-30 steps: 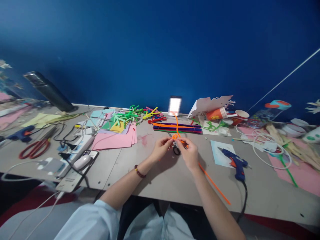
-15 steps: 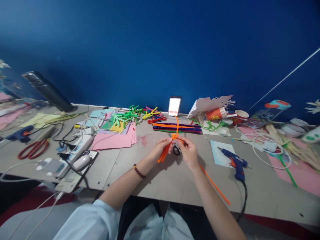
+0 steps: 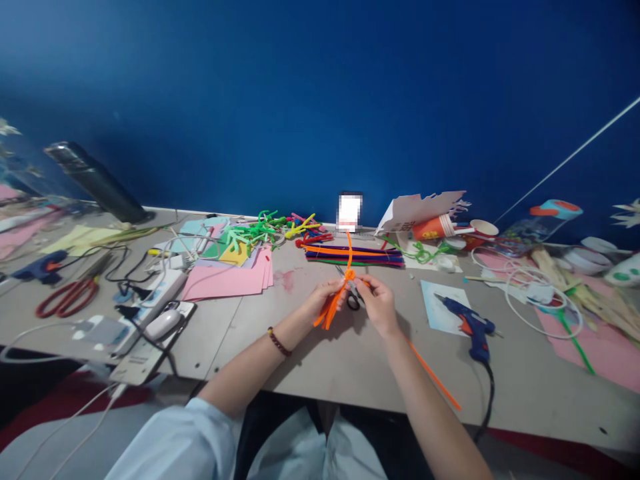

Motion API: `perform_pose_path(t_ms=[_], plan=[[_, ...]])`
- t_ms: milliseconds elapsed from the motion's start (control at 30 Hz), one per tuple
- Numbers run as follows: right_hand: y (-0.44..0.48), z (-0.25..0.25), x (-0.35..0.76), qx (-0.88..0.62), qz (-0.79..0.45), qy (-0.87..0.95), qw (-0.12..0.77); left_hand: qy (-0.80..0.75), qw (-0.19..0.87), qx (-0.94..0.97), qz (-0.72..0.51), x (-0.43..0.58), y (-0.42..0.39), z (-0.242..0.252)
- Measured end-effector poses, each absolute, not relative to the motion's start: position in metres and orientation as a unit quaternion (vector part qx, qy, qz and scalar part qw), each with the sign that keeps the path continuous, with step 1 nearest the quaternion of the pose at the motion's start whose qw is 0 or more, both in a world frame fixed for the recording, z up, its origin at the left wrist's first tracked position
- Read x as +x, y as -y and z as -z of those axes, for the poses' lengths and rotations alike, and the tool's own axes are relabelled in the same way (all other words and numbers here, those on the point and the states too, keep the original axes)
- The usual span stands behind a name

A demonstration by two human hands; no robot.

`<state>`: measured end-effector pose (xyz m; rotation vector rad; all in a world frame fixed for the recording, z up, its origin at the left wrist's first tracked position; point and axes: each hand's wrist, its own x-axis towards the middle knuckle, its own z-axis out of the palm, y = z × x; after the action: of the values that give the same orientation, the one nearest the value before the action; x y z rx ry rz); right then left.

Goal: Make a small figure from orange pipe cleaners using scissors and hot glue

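Hands first: how do they stand?

Both are closed in a pinch. The left hand (image 3: 325, 298) and the right hand (image 3: 380, 307) grip orange pipe cleaners (image 3: 343, 291), twisted into a knot (image 3: 349, 275) just above the fingers.

Where do the strands run?

One stands up from the knot, away from the person. Several hang down past the left hand. A long orange strand (image 3: 433, 377) runs out from under the right hand, along the forearm, toward the surface's (image 3: 320, 373) front edge.

Anything right by the fingers?

Black-handled scissors (image 3: 353, 301) sit just below the knot, between the hands. I can't tell whether either hand holds them.

And farther out?

Beyond the hands lies a bundle of purple, orange and green pipe cleaners (image 3: 355, 257). To the right is a blue hot glue gun (image 3: 470, 327), resting on a pale blue card (image 3: 440, 307). To the left is a stack of pink paper (image 3: 227, 280). A beaded bracelet (image 3: 278, 341) circles the left wrist.
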<state>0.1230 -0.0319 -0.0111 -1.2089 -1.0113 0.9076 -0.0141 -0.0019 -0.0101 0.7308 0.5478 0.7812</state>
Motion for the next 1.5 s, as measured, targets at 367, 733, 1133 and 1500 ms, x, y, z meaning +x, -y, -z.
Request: perform_pose_path(t_ms=[367,733,1133,1500], plan=[[0.029,0.007,0.12,-0.497,-0.471,0.394,0.613,-0.214,0.865,0.302,-0.339,-0.014,0.007,0.001],[0.028,0.012,0.122,-0.473,-0.529,0.363,0.604,-0.233,0.872,0.295,-0.314,-0.015,0.006,0.002],[0.033,0.006,0.122,-0.516,-0.406,0.409,0.634,-0.35,0.716,0.455,-0.396,-0.01,0.013,-0.002],[0.037,0.005,0.122,-0.522,-0.342,0.475,0.62,-0.386,0.568,0.554,-0.47,-0.006,0.018,0.0]])
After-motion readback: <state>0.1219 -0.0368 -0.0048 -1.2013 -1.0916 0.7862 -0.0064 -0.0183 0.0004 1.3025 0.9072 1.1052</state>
